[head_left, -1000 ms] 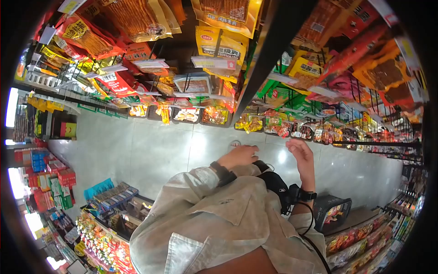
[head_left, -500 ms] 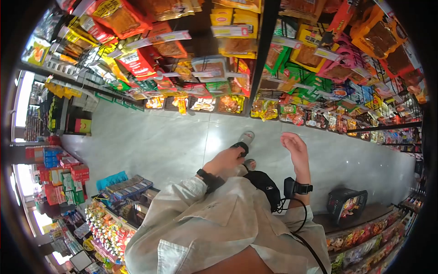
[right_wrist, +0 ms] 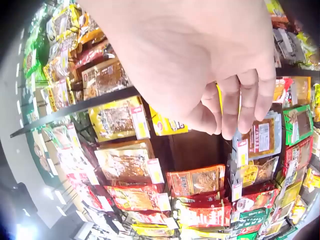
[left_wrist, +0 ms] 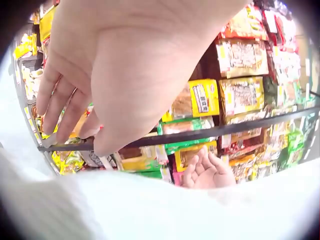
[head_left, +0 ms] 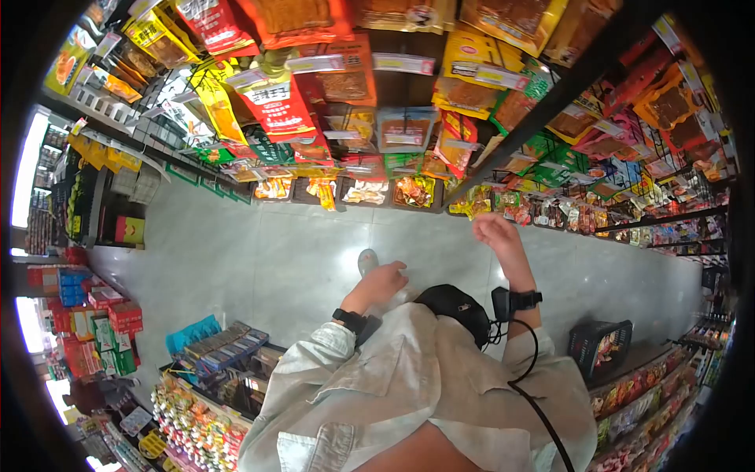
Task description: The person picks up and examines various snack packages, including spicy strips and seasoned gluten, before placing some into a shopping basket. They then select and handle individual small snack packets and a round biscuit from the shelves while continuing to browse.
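Note:
My left hand (head_left: 377,285) hangs in front of my body over the floor, its fingers relaxed and holding nothing. In the left wrist view those fingers (left_wrist: 62,110) are fairly straight. The right hand (head_left: 503,240) is raised a little farther forward, with fingers loosely bent and nothing in them. In the head view it overlaps the bottom row near a tray of yellow-wrapped snacks (head_left: 469,203). Ahead hang bagged snacks, among them a red packet (head_left: 277,106), a pale blue-grey packet (head_left: 406,130) and yellow packets (head_left: 476,67).
A black upright post (head_left: 543,102) divides the snack racks. Grey tiled floor (head_left: 212,244) runs between shelves. A black basket (head_left: 580,346) with packets stands behind on the right. A display of small colourful packs (head_left: 197,417) and stacked boxes (head_left: 106,338) are at the left.
The rack ahead has shifted rightward in the head view and its packets look nearer. My feet have stepped along the floor. Both hands swing slightly and stay free of any item.

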`<state>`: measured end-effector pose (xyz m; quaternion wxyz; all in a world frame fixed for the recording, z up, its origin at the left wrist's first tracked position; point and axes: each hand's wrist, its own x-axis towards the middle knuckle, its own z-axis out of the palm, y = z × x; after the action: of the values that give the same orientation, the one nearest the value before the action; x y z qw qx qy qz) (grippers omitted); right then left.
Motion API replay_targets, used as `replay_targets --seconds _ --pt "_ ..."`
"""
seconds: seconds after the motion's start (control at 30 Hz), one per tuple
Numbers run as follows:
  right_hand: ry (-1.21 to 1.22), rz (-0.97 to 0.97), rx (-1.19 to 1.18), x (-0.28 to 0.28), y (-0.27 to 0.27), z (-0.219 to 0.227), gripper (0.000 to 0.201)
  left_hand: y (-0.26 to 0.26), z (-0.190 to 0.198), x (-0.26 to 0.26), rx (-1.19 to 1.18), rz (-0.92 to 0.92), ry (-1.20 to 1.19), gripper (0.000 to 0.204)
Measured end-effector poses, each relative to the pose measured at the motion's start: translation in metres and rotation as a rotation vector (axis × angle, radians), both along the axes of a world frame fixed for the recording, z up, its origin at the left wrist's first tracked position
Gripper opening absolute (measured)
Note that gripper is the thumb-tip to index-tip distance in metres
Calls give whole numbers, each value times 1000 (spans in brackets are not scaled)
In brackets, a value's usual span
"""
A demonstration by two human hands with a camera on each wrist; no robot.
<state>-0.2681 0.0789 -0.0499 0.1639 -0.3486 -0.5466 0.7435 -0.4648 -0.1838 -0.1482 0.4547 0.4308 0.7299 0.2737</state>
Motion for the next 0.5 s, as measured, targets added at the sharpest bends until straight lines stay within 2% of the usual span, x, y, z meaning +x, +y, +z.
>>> replay_targets --seconds 0.2,0.27,0.33,0.5 --pt "25 -106 16 -91 -8 6 25 -39 -4 -88 110 240 -4 37" --pt "15 -178 16 -116 -7 18 26 -47 -7 -108 78 302 -41 36" --pt "42 -212 53 -130 4 9 29 -45 1 -123 14 364 -95 35" --pt "37 -277 230 -145 43 -9 38 -21 -8 -140 -10 353 -104 34"
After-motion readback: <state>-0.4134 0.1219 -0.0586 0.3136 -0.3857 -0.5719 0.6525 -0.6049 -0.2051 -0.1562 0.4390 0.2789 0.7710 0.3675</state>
